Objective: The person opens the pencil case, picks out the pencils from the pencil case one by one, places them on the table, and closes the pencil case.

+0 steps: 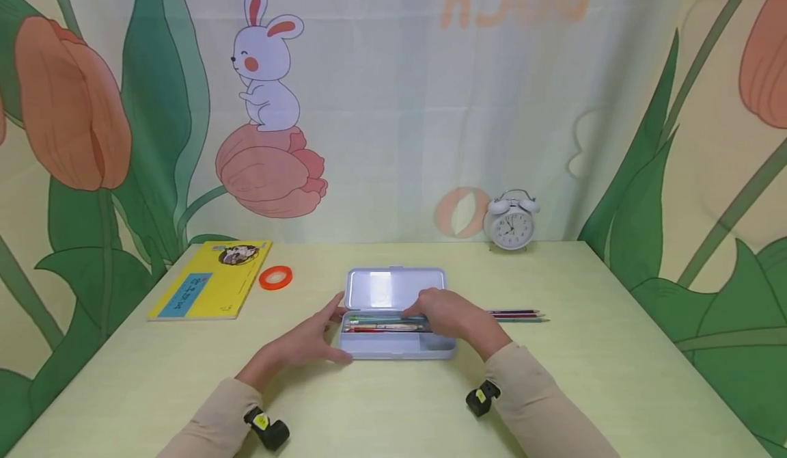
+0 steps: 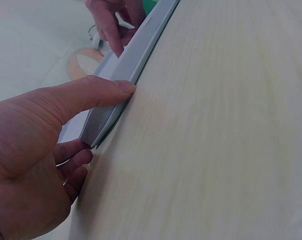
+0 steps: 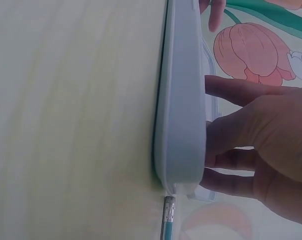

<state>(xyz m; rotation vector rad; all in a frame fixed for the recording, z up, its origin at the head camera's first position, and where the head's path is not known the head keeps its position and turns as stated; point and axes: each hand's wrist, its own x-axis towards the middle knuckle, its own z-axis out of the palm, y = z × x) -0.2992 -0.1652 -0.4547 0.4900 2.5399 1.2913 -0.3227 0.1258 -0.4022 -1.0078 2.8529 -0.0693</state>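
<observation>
The left hand (image 1: 307,340) grips the left end of the pencil case (image 1: 396,356), thumb on its near wall, which we judge steadies it against sliding. In the same head view, we find the right hand (image 1: 450,313) reaching into the case over the pencils (image 1: 382,327). The case lies midway between the left and right edges of the table (image 1: 381,410), its lid (image 1: 381,288) folded back toward the far edge, presumably for access. We note loose pencils (image 1: 519,316) just right of it, a yellow book (image 1: 212,281) by the far left corner, an orange tape roll (image 1: 277,286) beside that, and an alarm clock (image 1: 513,229) at the far edge, apparently set aside. In the left wrist view, we observe the other left fingers curled at the case's end. In the right wrist view, the right fingers stand spread behind its wall, tips hidden; we cannot tell whether they pinch anything.
</observation>
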